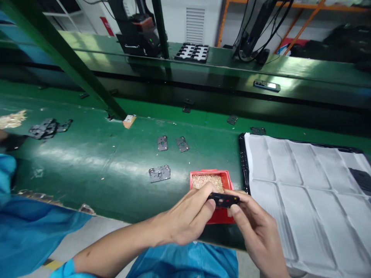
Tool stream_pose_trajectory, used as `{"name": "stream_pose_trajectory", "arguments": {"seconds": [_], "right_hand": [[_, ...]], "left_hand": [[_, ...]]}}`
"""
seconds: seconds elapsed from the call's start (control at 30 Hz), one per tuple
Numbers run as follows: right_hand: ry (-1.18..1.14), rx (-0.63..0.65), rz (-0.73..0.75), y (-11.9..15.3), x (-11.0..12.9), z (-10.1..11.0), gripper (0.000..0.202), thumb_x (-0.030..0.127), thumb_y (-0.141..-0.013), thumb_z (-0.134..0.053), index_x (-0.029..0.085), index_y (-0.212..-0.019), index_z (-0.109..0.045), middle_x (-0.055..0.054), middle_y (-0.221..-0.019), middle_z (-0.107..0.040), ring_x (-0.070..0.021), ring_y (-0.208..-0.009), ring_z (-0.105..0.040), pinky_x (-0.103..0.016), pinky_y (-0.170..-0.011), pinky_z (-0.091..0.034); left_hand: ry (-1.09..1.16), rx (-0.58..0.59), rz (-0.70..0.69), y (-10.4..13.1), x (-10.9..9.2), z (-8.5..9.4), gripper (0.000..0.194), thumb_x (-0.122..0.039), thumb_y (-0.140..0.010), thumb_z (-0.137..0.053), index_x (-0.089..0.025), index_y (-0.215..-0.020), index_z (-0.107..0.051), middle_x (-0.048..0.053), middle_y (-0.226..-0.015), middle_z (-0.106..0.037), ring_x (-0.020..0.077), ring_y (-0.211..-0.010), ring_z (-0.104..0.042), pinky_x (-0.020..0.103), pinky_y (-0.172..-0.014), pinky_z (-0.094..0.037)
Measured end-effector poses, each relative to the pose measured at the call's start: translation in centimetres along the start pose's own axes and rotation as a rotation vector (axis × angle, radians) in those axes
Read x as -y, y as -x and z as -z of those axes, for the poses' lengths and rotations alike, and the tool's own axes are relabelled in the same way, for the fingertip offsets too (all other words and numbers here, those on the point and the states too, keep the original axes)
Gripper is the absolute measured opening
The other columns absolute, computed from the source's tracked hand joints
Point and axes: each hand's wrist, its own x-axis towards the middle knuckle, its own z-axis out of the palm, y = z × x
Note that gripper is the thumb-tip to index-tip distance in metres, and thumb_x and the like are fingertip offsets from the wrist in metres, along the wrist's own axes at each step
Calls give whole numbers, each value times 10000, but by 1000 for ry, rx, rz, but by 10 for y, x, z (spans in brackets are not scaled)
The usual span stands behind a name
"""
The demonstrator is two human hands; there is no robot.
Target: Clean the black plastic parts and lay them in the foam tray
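A small black part (223,200) is held between my two hands, tilted on edge, above a red bin (228,178). My left hand (189,216) pinches its left end with thumb and fingers. The right end is gripped by my right hand (257,227), thumb in front and fingers behind. Small tan pieces (207,181) fill the part of the bin that shows; my hands hide the rest. Left of the bin, a dark flat part (159,174) lies on the green bench (121,170), with two smaller ones (162,143) (182,144) behind it.
A large tray with white compartments (295,193) stands at the right. Several dark parts (46,128) are heaped at the left, near another person's blue sleeve (6,170). A green post (69,61) slants across the left. Dark parts (232,119) lie on the green strip behind.
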Motion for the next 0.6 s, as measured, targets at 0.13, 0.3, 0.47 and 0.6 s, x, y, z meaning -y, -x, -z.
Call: {"name": "stream_pose_trajectory", "arguments": {"seconds": [0.13,0.3,0.47,0.6], "right_hand": [[15,-29,45,-1,1,-4,214,277,-1074,-612,266,-1239,-747,-28,-927,-707,-146,-768,-675,-190,-716,-600],[-40,-4,63,-1,2,-8,219,272,-1066,-623,291,-1244,-749,-40,-1058,-744,-151,-877,-729,-181,-809,-629],[-49,21,84,1,-3,-5,238,251,-1063,-624,319,-1273,-713,-18,-1040,-741,-138,-856,-730,-172,-812,-629],[-16,-8,101,0,-4,-4,225,241,-1061,-624,308,-1257,-714,-3,-941,-707,-127,-780,-708,-157,-733,-617]], "left_hand": [[102,-11,-52,0,3,-1,213,-260,-1095,-326,-226,-900,-408,-33,-738,-476,147,-663,-422,311,-674,-349],[191,-92,-51,0,9,-7,260,-336,-1110,-315,-217,-909,-429,-59,-655,-409,129,-574,-330,296,-591,-277],[232,-125,-63,0,6,-8,245,-305,-1102,-319,-214,-905,-431,-64,-646,-400,124,-569,-330,290,-594,-290],[180,-68,-74,0,3,-4,84,-189,-1023,-416,-205,-968,-476,-19,-771,-535,140,-676,-463,282,-668,-392]]}}
